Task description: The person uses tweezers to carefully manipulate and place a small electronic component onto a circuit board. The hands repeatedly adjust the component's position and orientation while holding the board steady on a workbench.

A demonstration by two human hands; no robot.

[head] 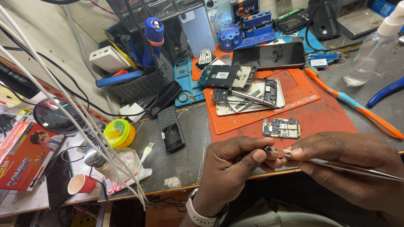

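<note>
Both hands meet at the near edge of the bench. Left hand (235, 162) — fingers curled in, thumb and forefinger pinched on a tiny dark component (268, 149); too small to say what kind. Right hand (345, 162) closed around slim metal tweezers (336, 164), tips touching that same component, the shaft running out toward the right edge of view. White watch strap on the left wrist.

Handling, as judged: the component looks almost weightless, rigid, easily dropped or flicked away; best taken by its edges with the tweezer tips, light pressure only. Tweezers are smooth polished steel, springy, likely slippery on so small a part.

Just beyond the hands, a small circuit board (281, 128) — flat, dark, studded with silvery shields — lies on an orange silicone work mat (332, 113) with a pegged texture. Farther back on the mat: an opened phone frame (227, 76), a metal-tipped screwdriver (252, 98), a glossy black smartphone (269, 55). Right of the mat, an orange-and-blue toothbrush (357, 107) and a clear plastic spray bottle (372, 50). Left, on grey bench top, a black keypad phone shell (171, 128) and a yellow tub (119, 133).
</note>
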